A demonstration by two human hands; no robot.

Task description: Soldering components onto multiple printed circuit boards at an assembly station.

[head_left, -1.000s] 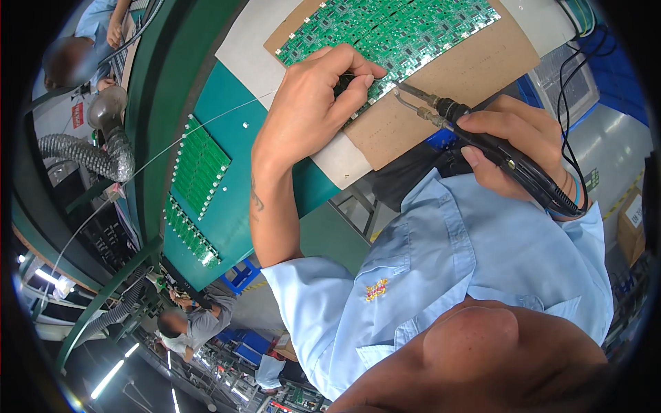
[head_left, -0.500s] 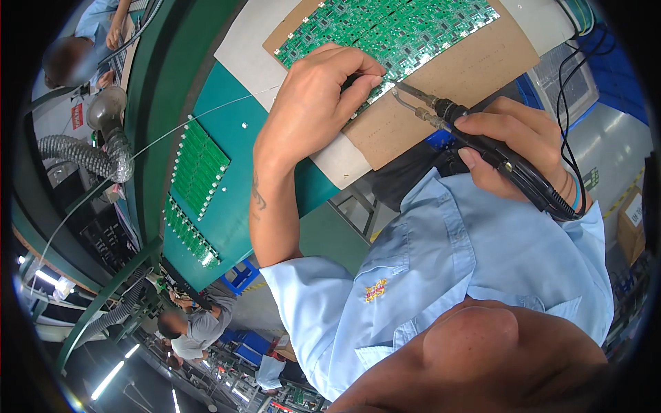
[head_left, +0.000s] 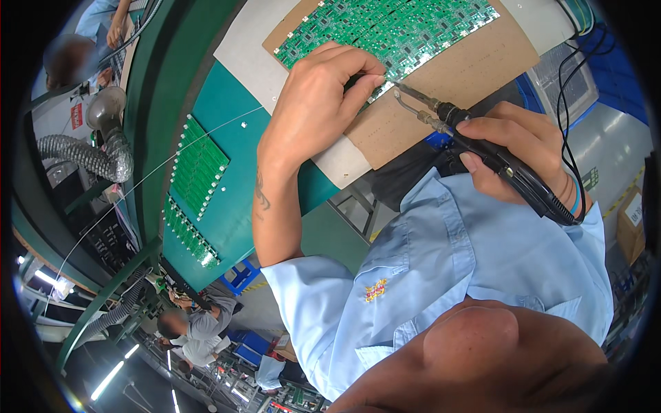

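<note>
A large green circuit board panel (head_left: 420,34), dense with small parts, lies on a sheet of brown cardboard (head_left: 475,72). My left hand (head_left: 323,96) rests over the board's near edge, thumb and forefinger pinched together. A thin silvery solder wire (head_left: 200,139) runs from the far left to this hand; the pinched end is hidden by the fingers. In my right hand (head_left: 516,148) is a black soldering iron (head_left: 506,165), gripped like a pen. Its metal tip, with a thin curved tube alongside, points at the board edge close to my left fingertips.
Two smaller green boards, a wider one (head_left: 200,167) and a narrow one (head_left: 189,230), lie on the green mat (head_left: 237,148) at left. A silvery flexible duct (head_left: 82,155) stands beyond. Black cables (head_left: 564,103) hang at right. Other people (head_left: 203,327) work farther off.
The solder wire has swung lower on the left. My left hand has shifted very slightly right, and the iron has moved a little with its tip still at the board edge.
</note>
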